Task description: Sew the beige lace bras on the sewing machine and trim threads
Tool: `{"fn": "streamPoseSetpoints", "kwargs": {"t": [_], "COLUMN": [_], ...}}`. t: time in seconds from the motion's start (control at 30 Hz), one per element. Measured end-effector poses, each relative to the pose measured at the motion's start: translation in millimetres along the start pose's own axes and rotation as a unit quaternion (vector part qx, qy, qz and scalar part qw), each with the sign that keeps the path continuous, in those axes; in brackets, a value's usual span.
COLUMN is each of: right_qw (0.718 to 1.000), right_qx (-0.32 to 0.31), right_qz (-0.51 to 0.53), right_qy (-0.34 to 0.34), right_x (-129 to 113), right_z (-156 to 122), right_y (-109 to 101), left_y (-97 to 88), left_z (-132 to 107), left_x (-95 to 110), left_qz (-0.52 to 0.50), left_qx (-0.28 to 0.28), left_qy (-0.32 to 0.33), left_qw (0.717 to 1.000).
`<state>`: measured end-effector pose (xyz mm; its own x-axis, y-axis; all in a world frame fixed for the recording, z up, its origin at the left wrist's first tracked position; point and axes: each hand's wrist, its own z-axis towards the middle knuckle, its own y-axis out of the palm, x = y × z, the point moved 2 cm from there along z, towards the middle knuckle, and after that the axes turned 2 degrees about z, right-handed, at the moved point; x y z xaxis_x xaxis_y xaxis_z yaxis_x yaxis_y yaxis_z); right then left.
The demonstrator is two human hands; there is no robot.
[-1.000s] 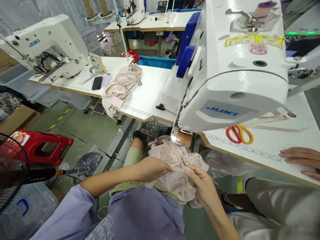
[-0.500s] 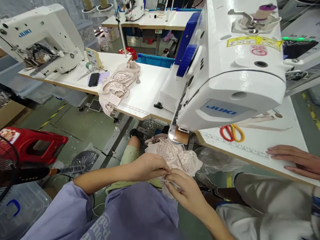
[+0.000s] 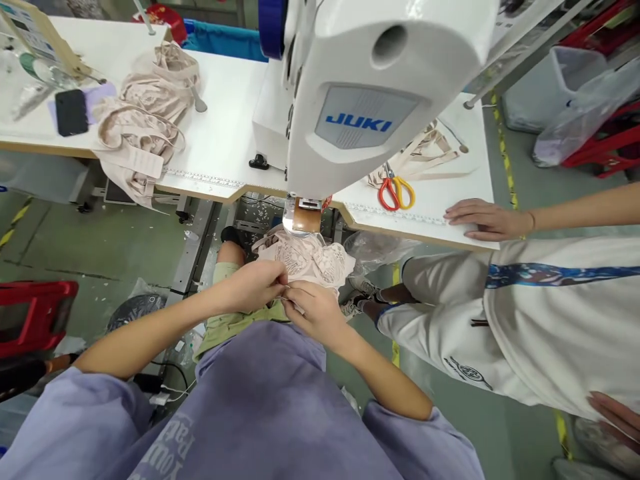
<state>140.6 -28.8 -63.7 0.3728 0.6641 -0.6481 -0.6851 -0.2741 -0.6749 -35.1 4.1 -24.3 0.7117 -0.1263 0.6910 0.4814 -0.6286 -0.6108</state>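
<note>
Two hands meet in the head view, the left hand (image 3: 261,283) and right hand (image 3: 316,310) pinching the near edge of a beige lace garment (image 3: 307,259), fingers hiding exactly which bit; the garment is above the person's lap, near the white sewing machine (image 3: 370,120); on the tabletop (image 3: 434,193) lie red-and-yellow-handled scissors (image 3: 395,193), with a co-worker's hand (image 3: 493,219) resting near them.

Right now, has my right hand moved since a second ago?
Yes: judged against the JUKI sewing machine, your right hand has shifted leftward, toward your left hand.
</note>
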Motion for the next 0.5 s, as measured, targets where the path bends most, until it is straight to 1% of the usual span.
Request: {"fn": "streamPoseSetpoints", "kwargs": {"t": [0.17,0.23,0.3,0.37,0.4,0.47,0.5], "right_qw": [0.999,0.998,0.999,1.0,0.999,0.992,0.988], "right_qx": [0.0,-0.007,-0.015,-0.012,0.001,0.046,0.065], "right_qz": [-0.035,-0.035,-0.021,0.009,0.032,0.088,0.115], "right_qy": [-0.034,-0.042,-0.026,0.015,0.036,0.073,0.082], "right_x": [-1.4,-1.4,3.1,12.1,16.4,18.3,13.5], "right_z": [5.2,8.3,11.2,13.2,14.2,17.9,21.9], "right_y": [0.5,4.0,7.7,8.3,6.9,1.7,-0.7], "left_y": [-10.3,-11.3,-14.2,-20.6,-23.8,-24.8,-20.3], "left_z": [-3.3,-5.3,-3.7,3.8,9.1,16.5,16.3], "left_x": [9.8,9.0,3.9,-2.8,-5.4,-6.5,-4.4], "left_qz": [0.076,0.115,0.136,0.13,0.115,0.056,0.014], "left_qx": [0.01,0.016,0.023,0.034,0.042,0.066,0.079], "left_qy": [0.017,0.027,0.057,0.1,0.111,0.098,0.076], "left_qw": [0.997,0.993,0.989,0.986,0.986,0.991,0.994]}}
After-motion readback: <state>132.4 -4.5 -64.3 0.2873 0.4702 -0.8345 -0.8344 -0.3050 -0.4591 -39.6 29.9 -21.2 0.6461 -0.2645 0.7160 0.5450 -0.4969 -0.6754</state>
